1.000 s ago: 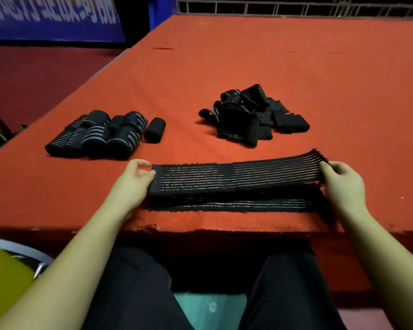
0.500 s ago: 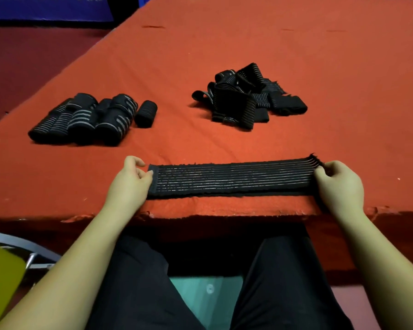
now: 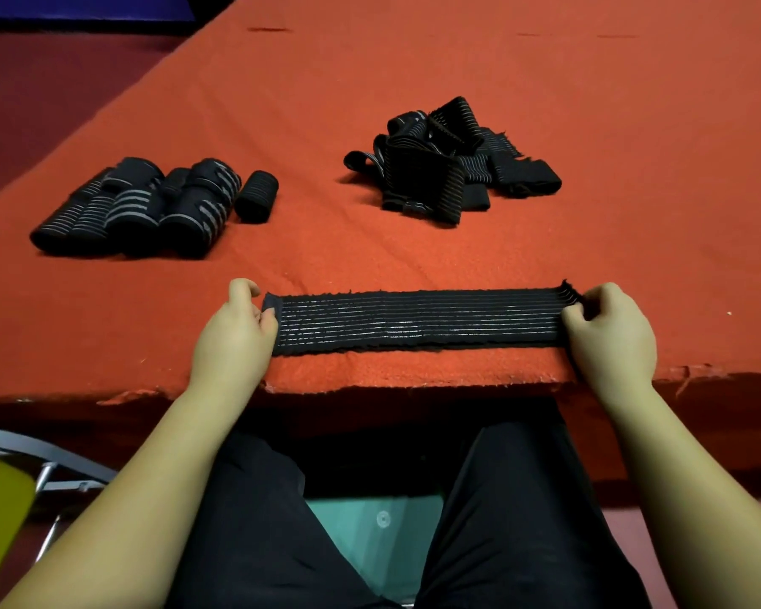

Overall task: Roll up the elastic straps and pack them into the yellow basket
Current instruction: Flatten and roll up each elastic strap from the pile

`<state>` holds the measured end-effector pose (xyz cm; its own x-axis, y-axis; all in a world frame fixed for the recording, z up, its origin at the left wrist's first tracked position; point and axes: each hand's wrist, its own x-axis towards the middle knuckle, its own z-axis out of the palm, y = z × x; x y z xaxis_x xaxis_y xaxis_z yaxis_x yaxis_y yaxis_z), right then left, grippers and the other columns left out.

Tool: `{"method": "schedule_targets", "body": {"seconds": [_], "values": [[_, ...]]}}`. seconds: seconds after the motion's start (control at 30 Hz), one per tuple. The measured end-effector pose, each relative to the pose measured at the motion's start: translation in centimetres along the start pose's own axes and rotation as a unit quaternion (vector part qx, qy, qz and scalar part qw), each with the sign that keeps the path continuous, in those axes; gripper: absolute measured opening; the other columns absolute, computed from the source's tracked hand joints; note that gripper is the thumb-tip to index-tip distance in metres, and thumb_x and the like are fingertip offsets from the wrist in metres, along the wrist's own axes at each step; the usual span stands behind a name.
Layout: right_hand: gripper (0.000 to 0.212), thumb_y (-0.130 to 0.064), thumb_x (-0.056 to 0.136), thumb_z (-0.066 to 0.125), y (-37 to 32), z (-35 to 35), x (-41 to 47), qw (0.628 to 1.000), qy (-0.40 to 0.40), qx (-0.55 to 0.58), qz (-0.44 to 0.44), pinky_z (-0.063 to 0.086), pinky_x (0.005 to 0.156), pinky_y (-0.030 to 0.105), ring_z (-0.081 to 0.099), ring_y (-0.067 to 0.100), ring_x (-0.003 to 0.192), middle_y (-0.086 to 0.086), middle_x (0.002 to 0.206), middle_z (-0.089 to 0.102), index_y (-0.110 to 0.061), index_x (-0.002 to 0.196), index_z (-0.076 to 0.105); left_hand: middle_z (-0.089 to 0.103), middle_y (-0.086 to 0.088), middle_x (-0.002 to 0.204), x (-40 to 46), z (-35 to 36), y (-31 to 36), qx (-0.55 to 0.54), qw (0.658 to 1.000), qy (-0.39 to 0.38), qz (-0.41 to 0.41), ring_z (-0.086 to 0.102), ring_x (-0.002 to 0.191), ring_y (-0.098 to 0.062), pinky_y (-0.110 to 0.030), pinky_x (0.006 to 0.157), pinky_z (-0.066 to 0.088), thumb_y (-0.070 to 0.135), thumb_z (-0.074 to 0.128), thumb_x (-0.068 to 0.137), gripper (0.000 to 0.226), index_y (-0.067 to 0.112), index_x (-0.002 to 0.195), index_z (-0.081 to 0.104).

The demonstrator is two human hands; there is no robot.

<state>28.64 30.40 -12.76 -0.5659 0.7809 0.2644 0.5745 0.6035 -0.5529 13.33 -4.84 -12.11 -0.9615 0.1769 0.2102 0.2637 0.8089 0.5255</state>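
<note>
Your black strap (image 3: 418, 320) with grey lines lies flat, stretched along the surface's near edge; rolls (image 3: 150, 204) far left, loose pile (image 3: 449, 169) beyond it.

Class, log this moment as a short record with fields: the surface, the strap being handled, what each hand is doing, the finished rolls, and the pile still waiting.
Surface: red felt-covered table
Strap in hand: black elastic strap with grey stripes, flat along the near table edge
Left hand: pinches the strap's left end
Right hand: grips the strap's right end
Finished: row of rolled black straps, far left
Waiting: loose heap of unrolled black straps, beyond the held strap
</note>
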Motion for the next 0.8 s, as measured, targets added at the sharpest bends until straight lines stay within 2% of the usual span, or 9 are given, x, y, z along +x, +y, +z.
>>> {"method": "schedule_targets", "body": {"seconds": [0.13,0.37,0.5,0.57,0.63,0.7,0.8], "values": [[0.011,-0.024,0.089,0.052,0.14,0.19,-0.07,1.000,0.004,-0.015,0.009,0.039,0.067,0.037,0.057,0.035,0.092,0.013,0.101,0.063,-0.015,0.094,0.055,0.062,-0.011,0.094,-0.23,0.15,0.04,0.018,1.000,0.006,0.007,0.058,0.081,-0.033,-0.041,0.063,0.043,0.018,0.051,0.098,0.031,0.007,0.126,0.043],[0.017,-0.022,0.089,0.052,0.25,0.34,-0.20,1.000,0.012,-0.008,0.017,0.038,0.067,0.036,0.058,0.035,0.101,0.012,0.108,0.065,-0.016,0.104,0.057,0.060,-0.016,0.104,-0.57,0.40,0.03,0.033,0.999,0.024,0.013,0.051,0.079,-0.028,-0.039,0.062,0.037,0.018,0.050,0.099,0.031,0.005,0.126,0.045],[0.038,-0.022,0.086,0.052,0.34,0.26,-0.21,0.999,0.005,0.019,0.040,0.046,0.071,0.042,0.058,0.035,0.102,0.011,0.106,0.064,-0.018,0.124,0.049,0.059,-0.018,0.111,-0.62,0.43,0.21,0.049,0.999,0.019,0.012,0.058,0.087,-0.038,-0.042,0.065,0.041,0.019,0.048,0.100,0.029,0.004,0.125,0.046],[0.046,-0.018,0.086,0.051,0.34,0.10,-0.19,0.999,0.003,0.027,0.034,0.048,0.076,0.045,0.053,0.034,0.111,0.010,0.110,0.062,-0.018,0.132,0.046,0.056,-0.018,0.115,-0.73,0.39,0.34,0.056,0.998,0.018,0.006,0.058,0.088,-0.040,-0.046,0.067,0.045,0.019,0.047,0.100,0.028,0.004,0.124,0.047],[0.039,-0.014,0.089,0.050,0.36,0.12,-0.18,1.000,0.001,0.010,0.021,0.045,0.082,0.047,0.046,0.035,0.119,0.014,0.119,0.057,-0.014,0.128,0.052,0.055,-0.018,0.115,-0.82,0.32,0.46,0.068,0.998,0.018,0.002,0.057,0.089,-0.040,-0.046,0.068,0.044,0.020,0.047,0.101,0.027,0.004,0.123,0.048],[0.027,-0.013,0.093,0.047,0.37,0.18,-0.22,1.000,-0.011,-0.018,0.009,0.040,0.078,0.044,0.042,0.037,0.120,0.017,0.119,0.053,-0.012,0.117,0.060,0.056,-0.017,0.113,-0.82,0.19,0.60,0.073,0.997,0.018,-0.007,0.057,0.091,-0.038,-0.044,0.069,0.042,0.022,0.047,0.101,0.027,0.005,0.122,0.049],[0.027,-0.014,0.094,0.045,0.22,-0.06,0.22,0.997,-0.044,-0.064,0.006,0.036,0.076,0.040,0.040,0.036,0.119,0.016,0.116,0.050,-0.014,0.110,0.067,0.059,-0.015,0.114,-0.51,-0.06,0.52,0.050,0.997,-0.002,-0.050,0.057,0.100,-0.037,-0.045,0.077,0.045,0.031,0.047,0.101,0.034,0.007,0.124,0.050]]}}
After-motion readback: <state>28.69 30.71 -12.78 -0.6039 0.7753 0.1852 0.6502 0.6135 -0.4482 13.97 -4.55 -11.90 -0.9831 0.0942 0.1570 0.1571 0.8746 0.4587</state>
